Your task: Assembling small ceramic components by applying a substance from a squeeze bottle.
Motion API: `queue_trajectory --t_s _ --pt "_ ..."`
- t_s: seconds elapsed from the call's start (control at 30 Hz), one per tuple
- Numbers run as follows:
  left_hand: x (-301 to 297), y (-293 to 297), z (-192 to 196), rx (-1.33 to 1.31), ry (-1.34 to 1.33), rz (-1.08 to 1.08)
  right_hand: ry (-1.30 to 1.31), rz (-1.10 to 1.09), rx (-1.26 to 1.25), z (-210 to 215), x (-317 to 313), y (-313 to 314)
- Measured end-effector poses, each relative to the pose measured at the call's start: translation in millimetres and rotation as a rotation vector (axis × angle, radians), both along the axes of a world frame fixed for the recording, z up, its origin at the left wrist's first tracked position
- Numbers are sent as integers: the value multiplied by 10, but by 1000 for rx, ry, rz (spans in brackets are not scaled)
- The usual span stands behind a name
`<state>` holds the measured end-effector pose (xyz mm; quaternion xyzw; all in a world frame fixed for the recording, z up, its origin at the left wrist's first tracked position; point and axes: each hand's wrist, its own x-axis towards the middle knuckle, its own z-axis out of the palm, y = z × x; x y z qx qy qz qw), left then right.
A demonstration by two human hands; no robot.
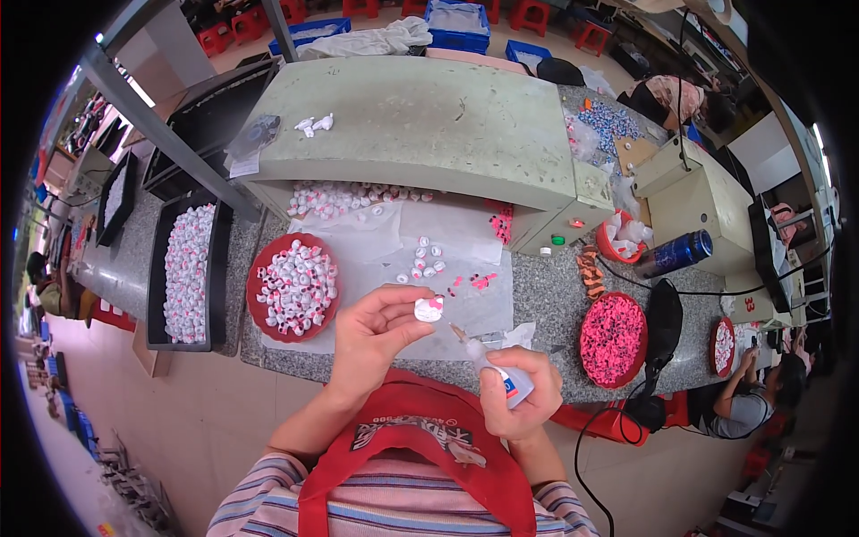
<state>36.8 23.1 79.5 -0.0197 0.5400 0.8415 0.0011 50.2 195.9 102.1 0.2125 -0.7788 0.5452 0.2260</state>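
Between the thumb and fingers of my left hand (376,336) is a small white figure head (429,309) with a pink mark on it. My right hand (523,385) is wrapped round a translucent glue bottle (506,369) with a blue label. The bottle's thin nozzle points up and left, close to the head but apart from it. Beyond my hands, several white heads (422,259) and small pink-and-black pieces (483,281) lie on a white paper sheet (394,255). Left of my left hand stands a red bowl (259,313) heaped with white and pink heads.
A long greenish-grey metal box (429,116) spans the bench, with more heads under it. On the left is a black tray (158,327) of heads. A red bowl of pink pieces (612,336), a dark blue can (677,254) and a black cable stand right. Another person (752,403) sits far right.
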Motion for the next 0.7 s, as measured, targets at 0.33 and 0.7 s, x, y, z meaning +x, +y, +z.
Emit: queue_trajectory --t_s 0.33,0.7 --pt "-68 -26 -68 -74 -6 41 -127 -9 -74 -117 -124 -85" --pt "-59 -305 -311 -66 -94 159 -784 -264 580 -2710 -1192 -29"
